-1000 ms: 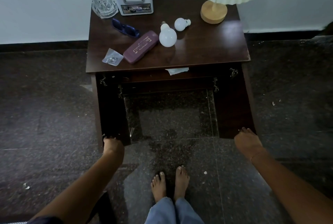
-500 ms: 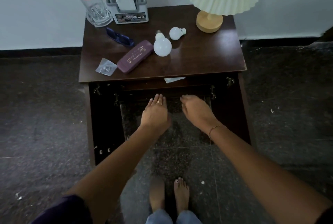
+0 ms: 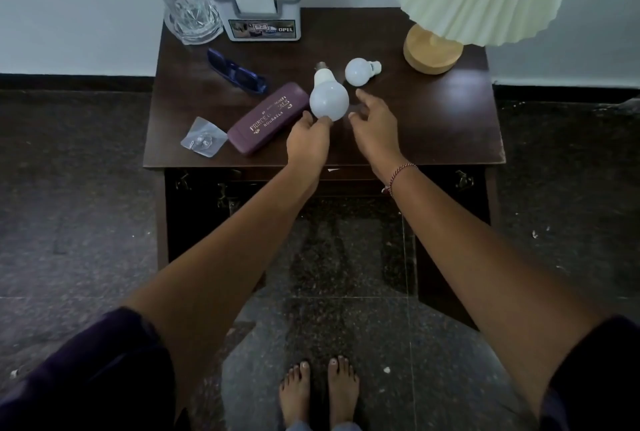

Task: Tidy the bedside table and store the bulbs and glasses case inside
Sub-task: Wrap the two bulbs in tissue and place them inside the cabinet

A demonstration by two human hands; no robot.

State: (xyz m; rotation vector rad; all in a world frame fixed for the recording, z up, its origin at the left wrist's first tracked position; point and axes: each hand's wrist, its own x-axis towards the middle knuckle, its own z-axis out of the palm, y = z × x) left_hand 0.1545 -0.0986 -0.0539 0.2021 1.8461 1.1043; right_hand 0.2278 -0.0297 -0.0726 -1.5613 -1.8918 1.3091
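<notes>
Our left hand (image 3: 307,139) had its fingertips just touching the near side of the large bulb (image 3: 329,101), not yet closed round it, while our right hand (image 3: 373,125) hovered spread and empty between that bulb and the small bulb (image 3: 358,71); both bulbs lay on their sides on the bedside table (image 3: 433,125), the large one just beside the glasses case (image 3: 268,123). We judged the chief risk to be a nudge rather than a grasp: a round bulb pushed by fingertips could roll into the small one or toward the table's edge and break on the stone floor (image 3: 69,222). We also thought that carrying a bulb in each hand down into the open cupboard below could knock glass against the table's front edge.
</notes>
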